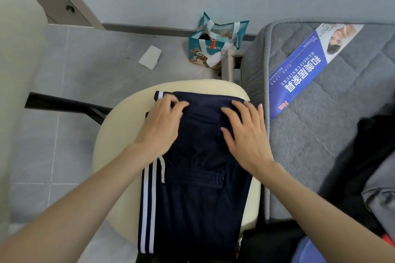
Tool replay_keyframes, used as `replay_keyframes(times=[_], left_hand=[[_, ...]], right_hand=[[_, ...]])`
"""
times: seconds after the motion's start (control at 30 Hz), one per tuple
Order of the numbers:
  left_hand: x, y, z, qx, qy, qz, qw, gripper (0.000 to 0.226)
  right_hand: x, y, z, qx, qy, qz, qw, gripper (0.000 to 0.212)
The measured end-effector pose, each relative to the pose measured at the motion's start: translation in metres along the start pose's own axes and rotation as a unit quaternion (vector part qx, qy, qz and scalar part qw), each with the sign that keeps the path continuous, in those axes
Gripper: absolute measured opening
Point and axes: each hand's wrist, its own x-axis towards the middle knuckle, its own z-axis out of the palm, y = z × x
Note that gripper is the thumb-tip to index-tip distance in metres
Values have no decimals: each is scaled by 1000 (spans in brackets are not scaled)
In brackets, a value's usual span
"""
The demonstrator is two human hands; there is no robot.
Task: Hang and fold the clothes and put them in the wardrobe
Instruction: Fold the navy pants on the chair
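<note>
Navy track trousers (pixel 192 203) with white side stripes lie folded on a cream chair seat (pixel 115 134), their near end hanging toward me. My left hand (pixel 162 121) rests on the far left of the folded part, its fingers bent on the cloth near the striped edge. My right hand (pixel 245 134) lies flat on the far right of the fold with fingers spread. Both hands press the cloth down.
A grey quilted mattress (pixel 320 126) with a blue label lies right of the chair, with dark clothes (pixel 361 156) heaped on its near right. A teal paper bag (pixel 213 42) and a white paper scrap (pixel 150 57) sit on the tiled floor beyond. A second cream chair (pixel 17 70) stands at left.
</note>
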Motion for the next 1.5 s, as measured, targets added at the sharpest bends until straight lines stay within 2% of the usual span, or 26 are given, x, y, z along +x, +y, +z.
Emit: replay_keyframes(times=[0.07, 0.17, 0.2, 0.27, 0.33, 0.43, 0.57, 0.7, 0.8, 0.9, 1.0, 1.07, 1.13, 1.23, 1.33, 1.4, 1.43, 1.47, 1.5], left_hand=[[27, -8, -16, 53, -59, 18, 997, 62], [59, -19, -30, 105, -243, -14, 964, 83], [63, -22, -30, 99, -267, -26, 958, 84], [61, -26, -30, 78, -271, -39, 959, 80], [52, -27, -27, 80, -259, -38, 962, 54], [41, -22, -32, 123, -216, -28, 968, 29], [60, -11, -64, 142, -101, -40, 984, 27], [84, 4, -108, 138, 56, -22, 989, 18], [80, 11, -119, 117, 135, -2, 984, 28], [49, 15, -106, 91, 174, 60, 979, 38], [4, 10, -84, 128, 182, 114, 968, 42], [-25, 5, -67, 161, 179, 140, 960, 45], [-52, -3, -52, 185, 140, 167, 958, 51], [-86, -11, -31, 226, 35, 158, 961, 69], [-109, -14, -15, 229, -155, 70, 958, 80], [-117, -19, -7, 200, -219, 39, 954, 76], [-119, -17, -8, 167, -219, 37, 961, 74], [-119, -15, -9, 128, -182, 50, 974, 68], [-117, -11, -10, 94, -104, 75, 987, 57]], right_hand=[[19, 2, -14, 25, -59, 21, 998, 60], [53, 7, -24, -51, -185, 59, 980, 72], [62, 7, -26, -71, -206, 63, 974, 67], [71, 5, -29, -83, -230, 49, 968, 44], [69, 3, -31, -58, -232, 34, 970, 27], [63, 1, -40, -34, -194, 35, 980, 25], [81, -2, -75, -34, -90, 30, 995, 20], [107, -6, -114, -27, 33, 12, 999, 20], [104, -8, -127, -4, 99, 16, 995, 20], [72, -16, -121, -7, 106, -6, 994, 21], [20, -27, -100, -42, 41, -71, 996, 29], [-13, -30, -82, -80, -32, -95, 992, 35], [-35, -31, -63, -104, -119, -106, 982, 41], [-54, -38, -39, -54, -242, -92, 964, 37], [-63, -45, -28, 75, -369, -26, 926, 28], [-67, -51, -28, 44, -436, -23, 899, 31], [-67, -53, -30, 27, -429, -18, 903, 29], [-66, -55, -33, 22, -380, -14, 924, 25], [-65, -58, -35, 29, -291, -8, 956, 22]])
